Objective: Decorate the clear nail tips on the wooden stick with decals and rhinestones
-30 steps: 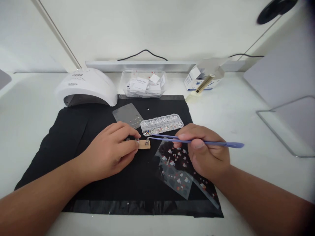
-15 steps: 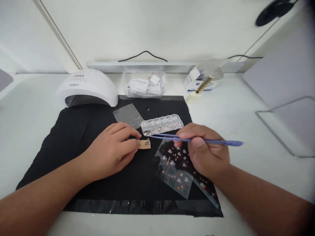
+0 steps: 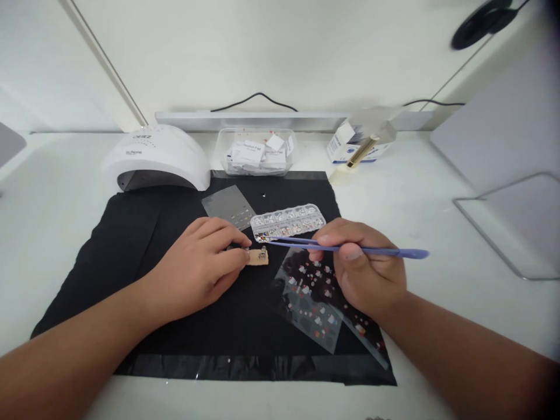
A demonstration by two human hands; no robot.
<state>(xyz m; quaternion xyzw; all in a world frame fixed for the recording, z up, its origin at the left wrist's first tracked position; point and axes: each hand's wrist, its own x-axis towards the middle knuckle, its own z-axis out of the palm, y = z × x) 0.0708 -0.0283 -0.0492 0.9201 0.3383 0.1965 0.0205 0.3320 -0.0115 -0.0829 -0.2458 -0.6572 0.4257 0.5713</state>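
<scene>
Between the thumb and fingers of my right hand [image 3: 365, 265] is a pair of purple tweezers [image 3: 389, 252], pointing left. Their tips reach the near left corner of a clear compartment case [image 3: 289, 221] of small shiny gems; whether they grip a gem is too small to tell. My left hand [image 3: 210, 262] is closed on the left end of a small tan strip [image 3: 258, 257], its fingertips covering that end. A little silvery piece [image 3: 263, 252] stands on the strip's right end. Sticker sheets [image 3: 308, 297] with red and white figures lie below my right hand.
A black mat [image 3: 184, 341] covers the white table. Behind are a white nail lamp [image 3: 157, 154], a clear tub [image 3: 256, 169] of alcohol pads, an open box [image 3: 341, 146] and a gold-capped tube [image 3: 363, 151]. A small clear sheet [image 3: 227, 204] lies beside the case.
The tweezers have shifted very slightly left with my right hand, their tips still at the case's corner. My left hand stays on the tan strip.
</scene>
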